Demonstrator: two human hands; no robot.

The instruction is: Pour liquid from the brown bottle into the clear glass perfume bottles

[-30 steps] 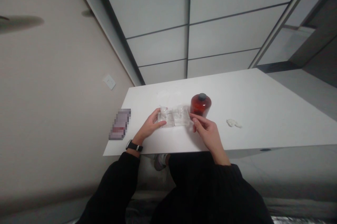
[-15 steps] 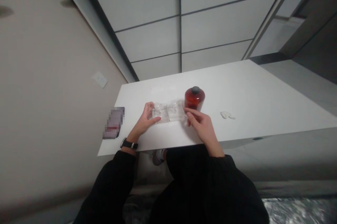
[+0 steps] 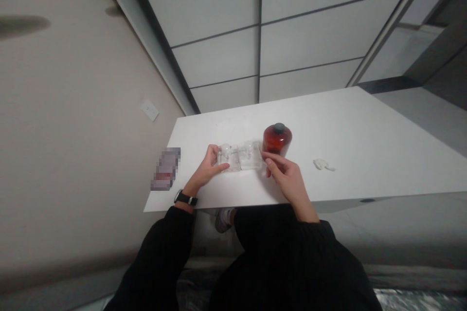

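A clear plastic case point(image 3: 249, 159) of two joined halves lies on the white table, with small round clear pieces on it that I cannot make out well. My left hand point(image 3: 210, 167) grips its left end, thumb over the front and fingers behind. At the opposite end, my right hand point(image 3: 286, 174) has its thumb and forefinger pinched at the case's right edge. Just behind the right fingers stands a reddish-amber bottle point(image 3: 276, 139) with a dark grey cap, upright.
A blurred-out phone-like object point(image 3: 166, 169) lies on the left of the white table point(image 3: 343, 126). To the right is a small crumpled whitish piece point(image 3: 322, 164). A wall with a socket plate point(image 3: 150, 110) borders the left side; panelled sliding doors point(image 3: 219, 58) rise behind.
The whole view has shifted slightly, so everything sits a little further right. Both hands keep their places on the clear case; nothing else has visibly moved.
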